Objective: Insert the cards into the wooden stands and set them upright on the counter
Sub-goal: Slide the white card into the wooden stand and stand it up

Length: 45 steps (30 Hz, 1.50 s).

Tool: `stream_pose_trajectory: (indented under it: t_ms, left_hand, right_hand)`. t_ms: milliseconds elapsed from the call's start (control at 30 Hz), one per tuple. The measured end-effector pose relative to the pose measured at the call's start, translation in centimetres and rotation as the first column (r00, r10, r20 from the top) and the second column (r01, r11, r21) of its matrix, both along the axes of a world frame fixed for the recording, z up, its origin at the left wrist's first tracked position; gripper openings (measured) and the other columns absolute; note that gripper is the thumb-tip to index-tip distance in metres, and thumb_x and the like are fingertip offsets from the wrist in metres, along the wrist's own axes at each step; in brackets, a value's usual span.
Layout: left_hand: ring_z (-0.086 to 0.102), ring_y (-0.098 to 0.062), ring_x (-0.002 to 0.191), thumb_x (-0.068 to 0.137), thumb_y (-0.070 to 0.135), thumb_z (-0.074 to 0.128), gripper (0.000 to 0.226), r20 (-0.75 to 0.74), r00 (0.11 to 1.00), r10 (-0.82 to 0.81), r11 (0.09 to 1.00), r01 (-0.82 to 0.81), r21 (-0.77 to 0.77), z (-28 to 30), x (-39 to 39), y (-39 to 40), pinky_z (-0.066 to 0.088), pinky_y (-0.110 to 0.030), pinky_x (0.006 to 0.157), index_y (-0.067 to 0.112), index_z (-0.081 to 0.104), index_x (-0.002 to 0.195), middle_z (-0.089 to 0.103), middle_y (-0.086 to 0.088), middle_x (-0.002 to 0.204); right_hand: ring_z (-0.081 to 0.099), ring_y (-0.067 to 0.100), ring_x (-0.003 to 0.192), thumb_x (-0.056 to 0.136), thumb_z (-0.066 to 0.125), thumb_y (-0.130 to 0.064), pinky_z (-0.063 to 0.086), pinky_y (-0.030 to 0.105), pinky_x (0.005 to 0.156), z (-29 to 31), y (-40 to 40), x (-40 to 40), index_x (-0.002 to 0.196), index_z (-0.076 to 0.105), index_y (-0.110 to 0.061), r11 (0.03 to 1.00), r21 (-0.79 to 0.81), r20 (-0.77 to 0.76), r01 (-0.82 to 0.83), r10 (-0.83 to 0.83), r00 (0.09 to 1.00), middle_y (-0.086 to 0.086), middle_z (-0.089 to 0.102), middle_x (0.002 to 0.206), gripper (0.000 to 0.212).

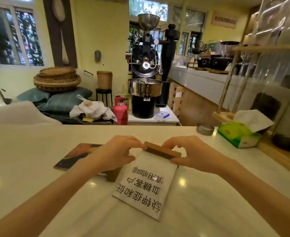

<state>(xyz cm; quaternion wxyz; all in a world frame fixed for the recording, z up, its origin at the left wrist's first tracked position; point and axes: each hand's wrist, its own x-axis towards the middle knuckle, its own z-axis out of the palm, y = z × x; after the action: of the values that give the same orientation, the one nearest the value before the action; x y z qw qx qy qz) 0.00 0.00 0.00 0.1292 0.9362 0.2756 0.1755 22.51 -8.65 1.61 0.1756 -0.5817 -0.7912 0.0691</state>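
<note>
- We find the left hand pinching the near-left end of a wooden stand, fingers narrowed onto it.
- The right hand grips the stand's other end, thumb under, fingers curled over the top.
- The white card lies flat on the counter, its far edge meeting the stand; whether it is seated in the slot we cannot tell.
- A second stand sits just left of the card, under the left wrist; a dark card lies beside it.
- Advice: we judge the edge should enter square along the whole slot, both ends pressed evenly, before tipping upright.
- Risk: skewed pressure may crease the card.
</note>
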Motion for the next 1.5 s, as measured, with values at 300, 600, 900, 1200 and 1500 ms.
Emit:
stream_pose_trajectory:
  t_ms: [300,600,900,1200,1500]
  left_hand:
    - [0.042,-0.012,0.127,0.084,0.002,0.052,0.048,-0.215,0.976,0.039,0.997,-0.024,0.072,-5.1,0.2,1.0,0.031,-0.028,0.108,0.028,0.047,0.125,0.045,0.005,0.14]
    - [0.035,-0.015,0.133,0.087,0.012,0.049,0.056,-0.457,0.888,0.05,0.956,0.091,0.28,-6.5,0.1,1.9,0.038,-0.036,0.107,0.032,0.027,0.135,0.033,0.005,0.148]
    - [0.042,-0.015,0.129,0.086,0.014,0.053,0.043,-0.33,0.944,-0.016,0.957,0.11,0.269,-6.5,-0.1,2.2,0.034,-0.031,0.108,0.025,0.045,0.127,0.048,0.001,0.139]
    - [0.057,-0.012,0.109,0.079,0.006,0.063,0.03,0.057,0.998,0.001,1.0,-0.003,0.019,-3.3,0.4,3.3,0.04,-0.023,0.101,0.014,0.063,0.108,0.065,-0.008,0.117]
    - [0.059,0.014,0.069,0.078,0.009,0.063,0.022,0.401,0.894,0.201,0.965,-0.112,-0.235,-1.6,3.7,5.4,0.043,0.002,0.067,0.011,0.067,0.1,0.067,0.004,0.095]
  right_hand:
    - [0.051,0.013,0.117,0.079,0.062,-0.01,0.042,0.026,0.094,-7.2,-1.2,0.7,0.118,0.056,-0.022,0.999,0.002,0.106,0.05,-0.05,0.993,-0.003,0.058,0.127,0.041]
    - [0.071,0.024,0.088,0.065,0.078,-0.006,0.06,0.034,0.071,-10.9,-1.2,0.9,0.092,0.069,-0.007,0.903,0.411,0.316,-0.122,-0.016,0.949,0.011,0.075,0.095,0.029]
    - [0.069,0.029,0.093,0.067,0.072,0.001,0.053,0.042,0.082,-11.9,-0.9,1.9,0.095,0.068,-0.001,0.91,0.404,0.26,-0.091,-0.019,0.966,0.018,0.073,0.099,0.028]
    - [0.062,0.015,0.097,0.083,0.059,-0.014,0.043,0.011,0.087,-9.1,0.2,3.6,0.107,0.066,-0.005,0.95,0.249,-0.297,0.19,-0.112,0.948,0.012,0.069,0.109,0.026]
    - [0.061,0.01,0.074,0.078,0.066,-0.008,0.041,0.0,0.07,-6.6,3.7,5.2,0.089,0.072,-0.008,0.914,0.136,-0.525,0.382,-0.26,0.81,0.001,0.068,0.085,0.012]
